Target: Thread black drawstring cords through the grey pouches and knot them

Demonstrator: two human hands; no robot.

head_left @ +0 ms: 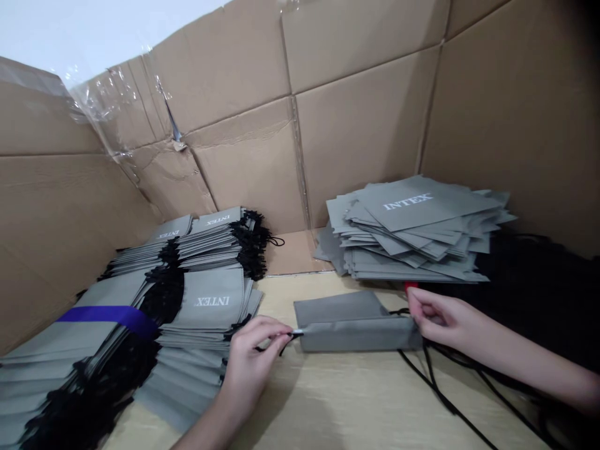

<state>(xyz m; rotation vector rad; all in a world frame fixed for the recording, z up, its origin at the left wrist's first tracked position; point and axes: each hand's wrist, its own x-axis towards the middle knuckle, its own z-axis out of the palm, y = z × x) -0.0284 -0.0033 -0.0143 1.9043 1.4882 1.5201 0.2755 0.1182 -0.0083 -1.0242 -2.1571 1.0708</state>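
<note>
A grey fabric drawstring bag [360, 334] lies on the table between my hands, its long near edge folded over as a channel. At its left end my left hand [260, 350] pinches the end of a black cord [294, 335], beside a small silvery tip that pokes out of the channel. My right hand [435, 314] is closed at the bag's right end. A red piece [411, 285] shows just above those fingers; what they grip is hidden. Black cords [434, 381] trail below the right hand across the table.
Behind the bag stands an uneven stack of grey INTEX bags [412, 219]. Corded bags [210, 300] are piled at the left, one bundle under a purple band [110, 314]. A dark heap of cords [525, 281] lies at right. Cardboard walls [244, 156] enclose the table.
</note>
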